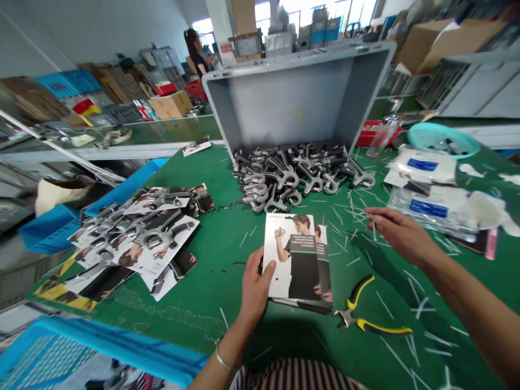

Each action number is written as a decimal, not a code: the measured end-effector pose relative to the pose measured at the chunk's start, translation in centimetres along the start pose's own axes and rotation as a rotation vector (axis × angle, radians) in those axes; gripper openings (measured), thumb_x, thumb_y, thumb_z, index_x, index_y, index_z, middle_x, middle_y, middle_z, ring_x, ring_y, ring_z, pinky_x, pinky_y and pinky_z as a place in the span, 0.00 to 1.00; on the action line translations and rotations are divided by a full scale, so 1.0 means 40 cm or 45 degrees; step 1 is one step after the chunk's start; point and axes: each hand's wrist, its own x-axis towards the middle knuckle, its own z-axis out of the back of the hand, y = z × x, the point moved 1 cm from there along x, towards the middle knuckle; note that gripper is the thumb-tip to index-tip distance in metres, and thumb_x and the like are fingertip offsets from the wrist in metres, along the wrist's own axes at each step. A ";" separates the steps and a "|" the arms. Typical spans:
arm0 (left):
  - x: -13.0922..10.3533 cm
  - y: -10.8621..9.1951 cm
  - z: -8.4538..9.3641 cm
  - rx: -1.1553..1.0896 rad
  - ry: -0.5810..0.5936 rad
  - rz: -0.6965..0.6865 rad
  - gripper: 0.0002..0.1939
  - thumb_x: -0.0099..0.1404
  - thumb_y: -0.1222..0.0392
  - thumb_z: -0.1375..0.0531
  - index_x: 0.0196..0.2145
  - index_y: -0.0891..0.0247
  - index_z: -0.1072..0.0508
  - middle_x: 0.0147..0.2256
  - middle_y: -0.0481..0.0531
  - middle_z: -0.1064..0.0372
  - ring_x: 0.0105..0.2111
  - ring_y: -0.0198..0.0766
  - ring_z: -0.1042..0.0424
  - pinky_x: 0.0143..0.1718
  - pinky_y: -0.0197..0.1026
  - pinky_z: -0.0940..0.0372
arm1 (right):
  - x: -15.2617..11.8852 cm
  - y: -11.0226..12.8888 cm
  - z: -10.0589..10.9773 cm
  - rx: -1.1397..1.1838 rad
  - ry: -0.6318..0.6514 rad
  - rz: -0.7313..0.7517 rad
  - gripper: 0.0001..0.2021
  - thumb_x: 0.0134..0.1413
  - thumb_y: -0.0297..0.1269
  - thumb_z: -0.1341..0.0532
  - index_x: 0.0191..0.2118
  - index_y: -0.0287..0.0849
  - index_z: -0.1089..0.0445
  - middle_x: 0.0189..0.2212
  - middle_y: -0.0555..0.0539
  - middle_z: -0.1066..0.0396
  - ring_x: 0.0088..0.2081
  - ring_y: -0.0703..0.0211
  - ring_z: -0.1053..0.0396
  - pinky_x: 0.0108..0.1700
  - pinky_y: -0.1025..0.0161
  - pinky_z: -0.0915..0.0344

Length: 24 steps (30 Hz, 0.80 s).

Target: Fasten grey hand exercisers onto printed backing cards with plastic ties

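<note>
**Carded grips [158,238] on one side, plenty of loose grips [284,176] to go**

Well to the left of the left fingers lies an overlapping pile of printed cards with grey-and-black grips on them; these look like the finished share. Nearer the person, left of the left wrist, a blue crate [101,341] holds more items, too jumbled to judge.

The left hand [255,281] grasps the left edge of a card stack [300,271], thumb on top and the other fingers partly hidden. The stack lies just right of those fingers, and its top card bears no grip, so its share of the work seems not yet done.

Beyond the left fingertips, loose grips spill from the mouth of a tipped grey bin [284,108]; this heap appears to be the bulk of what is left.

Between the two hands, nearer the person, yellow-handled cutters [350,317] rest on the table, untouched. Pale strips [384,305] are strewn around the right fingers. The right hand [400,233] has its thumb and fingers drawn narrow, seemingly pinching a short strip. Plastic packets [428,208] lie just beyond it.
</note>
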 end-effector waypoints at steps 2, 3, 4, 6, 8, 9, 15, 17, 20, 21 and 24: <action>0.001 -0.013 0.022 -0.191 0.008 0.096 0.24 0.65 0.53 0.40 0.58 0.57 0.33 0.54 0.55 0.30 0.51 0.46 0.29 0.52 0.45 0.36 | -0.017 0.031 -0.047 0.208 0.051 -0.031 0.20 0.52 0.48 0.34 0.50 0.50 0.28 0.43 0.46 0.26 0.42 0.55 0.27 0.43 0.60 0.31; 0.002 -0.014 0.033 -0.295 0.021 0.156 0.25 0.65 0.53 0.40 0.58 0.58 0.34 0.53 0.56 0.29 0.48 0.46 0.27 0.48 0.45 0.34 | -0.024 0.048 -0.075 0.251 0.034 -0.027 0.18 0.52 0.47 0.33 0.48 0.49 0.27 0.41 0.47 0.26 0.41 0.56 0.27 0.43 0.60 0.31; 0.003 -0.013 0.045 -0.369 0.025 0.206 0.25 0.64 0.53 0.40 0.58 0.60 0.34 0.51 0.56 0.27 0.45 0.45 0.26 0.46 0.44 0.33 | -0.029 0.065 -0.106 0.277 -0.012 -0.007 0.15 0.51 0.46 0.33 0.45 0.49 0.26 0.39 0.48 0.26 0.38 0.58 0.27 0.42 0.61 0.30; 0.001 -0.005 0.066 -0.414 0.010 0.280 0.24 0.61 0.54 0.38 0.54 0.63 0.32 0.48 0.57 0.25 0.41 0.44 0.25 0.43 0.42 0.33 | -0.038 0.103 -0.175 0.346 -0.099 0.043 0.09 0.53 0.44 0.33 0.38 0.47 0.25 0.35 0.50 0.27 0.31 0.62 0.30 0.37 0.63 0.30; -0.006 0.007 0.085 -0.411 -0.015 0.340 0.22 0.59 0.56 0.37 0.50 0.65 0.30 0.45 0.56 0.24 0.38 0.42 0.25 0.39 0.40 0.33 | -0.049 0.141 -0.254 0.452 -0.073 0.075 0.09 0.56 0.44 0.35 0.37 0.46 0.25 0.32 0.50 0.27 0.28 0.64 0.31 0.33 0.64 0.30; -0.011 0.013 0.092 -0.414 -0.016 0.365 0.21 0.58 0.56 0.37 0.49 0.65 0.30 0.43 0.56 0.24 0.36 0.41 0.25 0.38 0.39 0.34 | -0.057 0.159 -0.295 0.487 -0.016 0.077 0.09 0.57 0.44 0.36 0.39 0.46 0.25 0.30 0.50 0.28 0.27 0.64 0.31 0.33 0.64 0.29; -0.025 0.035 0.117 -0.377 -0.030 0.393 0.19 0.58 0.60 0.39 0.48 0.65 0.30 0.42 0.54 0.24 0.31 0.37 0.27 0.35 0.37 0.35 | -0.116 0.192 -0.502 0.366 0.379 0.204 0.10 0.64 0.44 0.42 0.42 0.44 0.29 0.30 0.48 0.24 0.29 0.60 0.25 0.34 0.62 0.26; -0.021 0.041 0.120 -0.380 -0.022 0.388 0.19 0.57 0.59 0.39 0.47 0.65 0.30 0.43 0.54 0.24 0.32 0.38 0.27 0.35 0.37 0.35 | -0.125 0.170 -0.535 0.306 0.414 0.241 0.11 0.65 0.44 0.43 0.42 0.43 0.29 0.31 0.48 0.24 0.29 0.61 0.25 0.35 0.62 0.26; -0.016 0.047 0.121 -0.402 0.001 0.367 0.19 0.58 0.58 0.39 0.48 0.65 0.31 0.43 0.55 0.24 0.34 0.40 0.26 0.36 0.38 0.35 | -0.128 0.136 -0.554 0.270 0.400 0.257 0.11 0.66 0.44 0.45 0.42 0.44 0.31 0.33 0.47 0.24 0.30 0.60 0.25 0.35 0.61 0.26; -0.015 0.049 0.121 -0.410 0.009 0.363 0.20 0.58 0.58 0.39 0.48 0.65 0.31 0.43 0.55 0.24 0.35 0.41 0.25 0.36 0.38 0.35 | -0.128 0.129 -0.555 0.261 0.383 0.260 0.11 0.66 0.45 0.45 0.42 0.44 0.31 0.33 0.47 0.24 0.30 0.60 0.25 0.35 0.61 0.26; -0.016 0.046 0.119 -0.433 0.023 0.360 0.20 0.59 0.57 0.39 0.49 0.65 0.31 0.44 0.56 0.24 0.37 0.42 0.25 0.37 0.39 0.34 | -0.127 0.122 -0.555 0.209 0.355 0.285 0.12 0.67 0.45 0.46 0.44 0.45 0.31 0.35 0.46 0.24 0.32 0.59 0.25 0.36 0.59 0.25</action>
